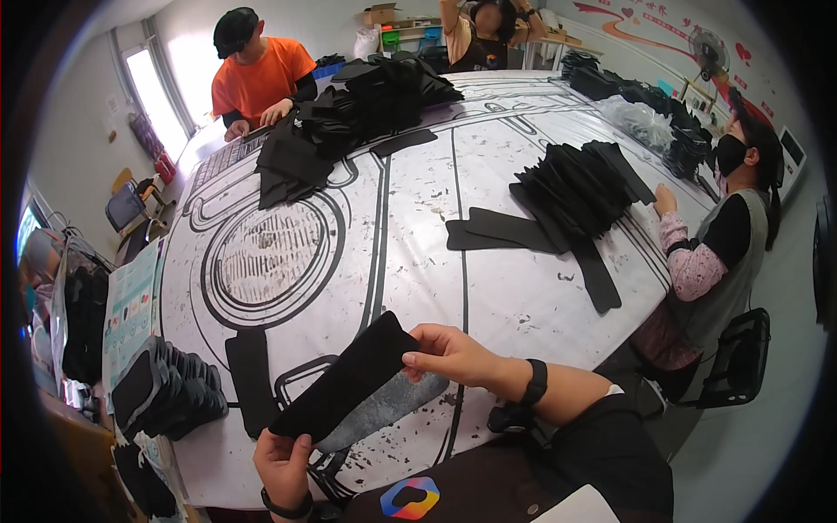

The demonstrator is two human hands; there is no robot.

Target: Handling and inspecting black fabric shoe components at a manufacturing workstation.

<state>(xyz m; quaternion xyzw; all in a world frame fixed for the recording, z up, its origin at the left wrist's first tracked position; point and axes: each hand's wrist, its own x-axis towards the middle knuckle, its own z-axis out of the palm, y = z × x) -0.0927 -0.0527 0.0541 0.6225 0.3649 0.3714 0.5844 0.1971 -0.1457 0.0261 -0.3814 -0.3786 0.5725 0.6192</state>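
Note:
Stretched at a slant between my hands is a flat, black, sock-like fabric piece (344, 383). My left hand (283, 466) pinches its lower left end between thumb and fingers. At the upper right end, my right hand (445, 353) grips a corner the same way. Below the cloth a grey speckled flat shape (384, 414) shows on the table; whether it is printed or a separate thing I cannot tell. Another black piece (250, 375) lies flat just left of the held one. Beside that stands a stack of folded black-and-grey pieces (170, 392).
The white table (418, 288) carries black line drawings. A loose heap of black pieces (349, 109) covers its far side, near a person in orange. To the right, a fanned pile (575, 192) lies before a masked person; a clear plastic bag (636, 122) sits beyond.

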